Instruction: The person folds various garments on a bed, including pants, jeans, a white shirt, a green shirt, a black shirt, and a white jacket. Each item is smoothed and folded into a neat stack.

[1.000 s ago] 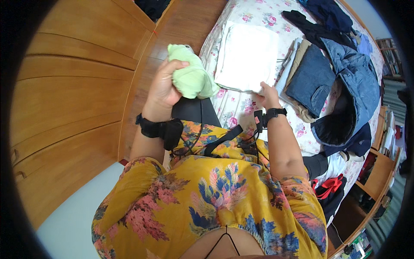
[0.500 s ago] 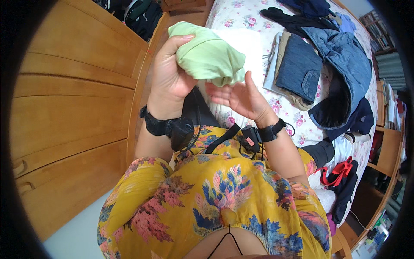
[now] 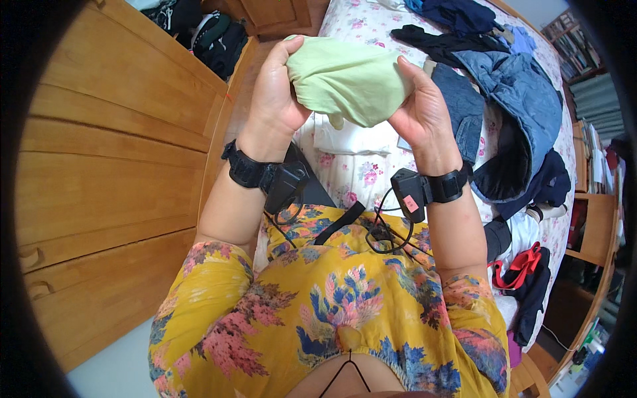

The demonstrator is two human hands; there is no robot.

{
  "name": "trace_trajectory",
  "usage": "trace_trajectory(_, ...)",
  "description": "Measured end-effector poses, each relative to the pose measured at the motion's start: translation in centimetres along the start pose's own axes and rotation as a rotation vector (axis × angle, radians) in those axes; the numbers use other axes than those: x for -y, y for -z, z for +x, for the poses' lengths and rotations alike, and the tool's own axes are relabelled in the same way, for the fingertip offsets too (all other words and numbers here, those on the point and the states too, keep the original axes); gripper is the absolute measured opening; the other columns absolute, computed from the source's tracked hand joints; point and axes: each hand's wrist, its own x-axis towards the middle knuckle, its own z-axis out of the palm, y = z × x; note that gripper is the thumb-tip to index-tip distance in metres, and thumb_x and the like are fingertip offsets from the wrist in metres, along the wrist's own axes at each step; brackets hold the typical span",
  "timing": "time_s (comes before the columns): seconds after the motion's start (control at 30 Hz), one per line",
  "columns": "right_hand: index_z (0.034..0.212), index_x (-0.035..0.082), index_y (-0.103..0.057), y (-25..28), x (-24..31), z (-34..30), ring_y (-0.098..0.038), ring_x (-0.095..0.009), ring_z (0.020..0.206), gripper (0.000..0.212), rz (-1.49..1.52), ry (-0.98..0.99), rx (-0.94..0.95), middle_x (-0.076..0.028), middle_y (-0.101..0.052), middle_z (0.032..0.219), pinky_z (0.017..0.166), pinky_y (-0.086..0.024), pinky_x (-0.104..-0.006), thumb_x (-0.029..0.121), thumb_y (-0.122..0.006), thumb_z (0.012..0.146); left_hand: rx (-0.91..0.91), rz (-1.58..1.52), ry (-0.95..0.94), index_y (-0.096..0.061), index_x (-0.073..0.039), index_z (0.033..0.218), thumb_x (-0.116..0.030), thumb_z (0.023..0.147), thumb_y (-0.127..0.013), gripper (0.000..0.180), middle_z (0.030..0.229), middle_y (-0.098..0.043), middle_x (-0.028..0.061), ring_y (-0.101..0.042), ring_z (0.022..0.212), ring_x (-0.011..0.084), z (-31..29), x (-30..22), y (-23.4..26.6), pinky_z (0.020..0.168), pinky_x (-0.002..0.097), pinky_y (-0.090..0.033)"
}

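Note:
A light green cloth bundle (image 3: 352, 79), its exact kind unclear, is held up in front of me over the near edge of the bed. My left hand (image 3: 275, 89) grips its left end, thumb along the top. Around its right end my right hand (image 3: 424, 109) is closed, thumb on the upper side. The fabric looks bunched, with creases running across it and a small end hanging underneath. Behind it on the bed lies a white folded cloth (image 3: 355, 138), partly covered by the bundle. Folded jeans (image 3: 463, 109) rest just beyond my right hand.
A flowered bedsheet (image 3: 368, 174) covers the bed. Along its right side lie a blue padded jacket (image 3: 524, 113), dark clothes (image 3: 441, 43) and a red strap (image 3: 521, 266). A wooden wardrobe (image 3: 119, 159) stands close on my left. Shelves (image 3: 594, 229) line the far right.
My right hand, open beneath the bundle before, has moved up and taken hold of its right end. The green cloth now stretches wider and more level between both hands.

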Motion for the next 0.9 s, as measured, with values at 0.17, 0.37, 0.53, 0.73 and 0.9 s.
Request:
trace_trajectory(0.17, 0.111, -0.005, -0.057, 0.4, 1.0, 2.4, -0.065, -0.029, 0.095, 0.025, -0.273, 0.027, -0.05, -0.018, -0.064, 0.107, 0.086, -0.053, -0.0417, 0.007, -0.056, 0.089, -0.099, 0.064, -0.069, -0.059, 0.0, 0.104, -0.022, 0.09, -0.052, 0.027, 0.105, -0.065, 0.0137, -0.064, 0.096, 0.0262, 1.6, -0.3, 1.1, 0.09, 0.0412, -0.051)
trace_trajectory(0.37, 0.114, -0.013, -0.049, 1.0, 4.1, 8.9, -0.067, -0.031, 0.084, 0.03, -0.371, -0.051, -0.188, -0.025, -0.062, 0.103, 0.077, -0.058, -0.0417, 0.01, -0.044, 0.096, -0.262, 0.267, -0.08, -0.062, -0.007, 0.103, -0.025, 0.089, -0.059, 0.023, 0.101, -0.066, 0.007, -0.063, 0.092, 0.0198, 6.5, -1.5, 0.6, 0.082, 0.0357, -0.051)
trace_trajectory(0.53, 0.117, -0.011, -0.048, 1.2, 6.6, 9.5, -0.067, -0.031, 0.085, 0.031, -0.389, -0.035, 0.027, -0.024, -0.062, 0.104, 0.074, -0.06, -0.0407, 0.008, -0.051, 0.093, -0.154, 0.293, -0.299, -0.061, -0.005, 0.107, -0.023, 0.089, -0.061, 0.025, 0.103, -0.065, 0.0071, -0.063, 0.094, 0.019, 6.5, -1.2, 0.5, 0.084, 0.0343, -0.051)
trace_trajectory(0.73, 0.123, 0.001, -0.05, 10.3, 3.7, 9.5, -0.066, -0.029, 0.088, 0.038, -0.667, -0.01, -0.207, -0.017, -0.063, 0.106, 0.069, -0.059, -0.0427, 0.006, -0.059, 0.087, -0.298, 0.499, -0.325, -0.053, 0.001, 0.116, -0.02, 0.091, -0.059, 0.033, 0.108, -0.063, 0.0108, -0.06, 0.098, 0.0187, 6.0, 9.0, 7.8, 0.086, 0.0324, -0.048)
trace_trajectory(0.9, 0.088, 0.005, -0.063, 22.6, -3.0, 6.5, -0.055, -0.016, 0.058, 0.013, -1.461, -0.31, -0.502, -0.003, -0.06, 0.073, 0.047, -0.041, -0.0297, 0.018, -0.063, 0.086, -0.648, 0.74, 0.363, -0.056, 0.005, 0.107, -0.024, 0.084, -0.067, 0.039, 0.093, -0.064, 0.0147, -0.062, 0.083, 0.0208, 4.0, 18.5, 18.4, 0.073, 0.0331, -0.048)
